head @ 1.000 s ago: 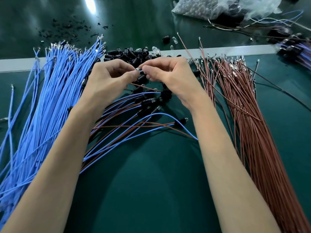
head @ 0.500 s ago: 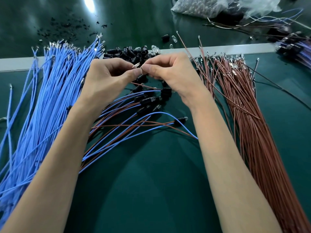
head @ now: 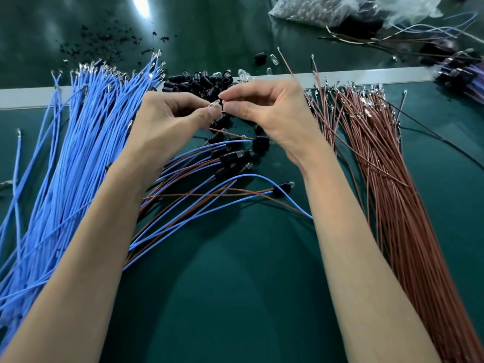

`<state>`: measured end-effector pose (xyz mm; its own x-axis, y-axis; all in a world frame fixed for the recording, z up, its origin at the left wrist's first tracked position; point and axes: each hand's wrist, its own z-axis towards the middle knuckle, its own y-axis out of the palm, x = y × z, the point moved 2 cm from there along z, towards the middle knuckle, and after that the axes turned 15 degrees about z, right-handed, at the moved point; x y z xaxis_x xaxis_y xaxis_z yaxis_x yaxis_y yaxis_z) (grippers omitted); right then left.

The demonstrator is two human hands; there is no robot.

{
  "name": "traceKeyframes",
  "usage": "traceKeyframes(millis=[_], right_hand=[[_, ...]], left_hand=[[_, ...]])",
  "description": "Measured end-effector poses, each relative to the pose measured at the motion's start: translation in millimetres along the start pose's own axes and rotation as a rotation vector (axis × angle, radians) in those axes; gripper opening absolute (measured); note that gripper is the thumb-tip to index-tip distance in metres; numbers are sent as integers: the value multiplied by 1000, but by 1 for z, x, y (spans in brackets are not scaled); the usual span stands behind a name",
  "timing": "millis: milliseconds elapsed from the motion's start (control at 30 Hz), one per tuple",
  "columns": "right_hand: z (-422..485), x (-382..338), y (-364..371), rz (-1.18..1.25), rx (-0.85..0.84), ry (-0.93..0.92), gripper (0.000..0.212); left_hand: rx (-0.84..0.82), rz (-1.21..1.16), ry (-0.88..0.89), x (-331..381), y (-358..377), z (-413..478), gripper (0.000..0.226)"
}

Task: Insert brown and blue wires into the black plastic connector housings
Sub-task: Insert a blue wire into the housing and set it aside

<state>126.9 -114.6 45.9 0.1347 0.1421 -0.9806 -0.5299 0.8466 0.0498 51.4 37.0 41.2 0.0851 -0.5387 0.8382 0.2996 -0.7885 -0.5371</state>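
My left hand [head: 167, 121] and my right hand [head: 267, 113] meet fingertip to fingertip above the green mat. Between them they pinch a small black connector housing [head: 222, 104] with a clear piece at its left end; which hand holds which part is hard to tell. A thick bundle of blue wires [head: 73, 153] lies to the left, and a bundle of brown wires [head: 379, 166] to the right. Below my hands lie several finished pairs of blue and brown wires in black housings [head: 230, 157]. A heap of loose black housings [head: 199, 81] sits just beyond my fingers.
A pale strip [head: 23, 96] crosses the table behind the wires. Clear plastic bags of parts [head: 327, 9] lie at the far right. More wired housings [head: 461, 72] sit at the right edge. Black crumbs [head: 99, 40] are scattered at the far left.
Both hands have stayed together over the same spot, with only small finger shifts on the housing. The clear piece now shows at my left fingertips.
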Motion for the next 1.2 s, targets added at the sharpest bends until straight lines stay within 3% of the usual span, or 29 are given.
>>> traceKeyframes(millis=[233, 900, 1200], right_hand=[[-1, 1, 2, -96, -56, 5, 19], [-3, 1, 4, -7, -84, 21, 27], [-3, 2, 6, 23, -46, 40, 26]], left_hand=[[-32, -32, -43, -2, 2, 1, 22], [-70, -57, -70, 0, -1, -1, 24], [0, -83, -71, -3, 4, 0, 22]])
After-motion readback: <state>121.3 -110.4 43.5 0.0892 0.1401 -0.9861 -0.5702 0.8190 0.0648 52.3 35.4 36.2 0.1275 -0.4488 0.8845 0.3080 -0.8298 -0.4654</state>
